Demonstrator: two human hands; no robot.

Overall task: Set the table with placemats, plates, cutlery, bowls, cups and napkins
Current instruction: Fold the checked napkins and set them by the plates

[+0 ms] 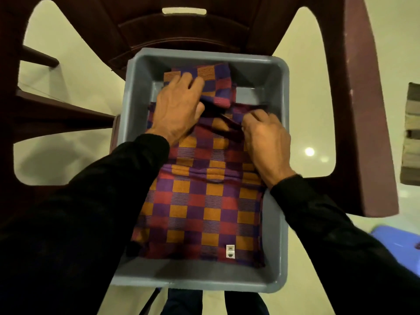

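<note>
A grey plastic tub [276, 226] sits on a dark maroon chair below me. Folded checked cloths [200, 205] in orange, purple and red fill most of the tub; they look like placemats or napkins. A smaller folded checked cloth [216, 85] lies at the tub's far end. My left hand [177, 108] lies over the far part of the pile, fingers reaching onto the small cloth. My right hand [263, 137] pinches a raised fold of the top cloth near the tub's right wall. Both arms wear black sleeves.
The maroon plastic chair [368, 110] frames the tub, with its backrest far and its armrest at the right. Pale glossy floor shows through the chair's openings. A striped cushion [412, 135] is at the right edge and a blue object [395, 239] lies lower right.
</note>
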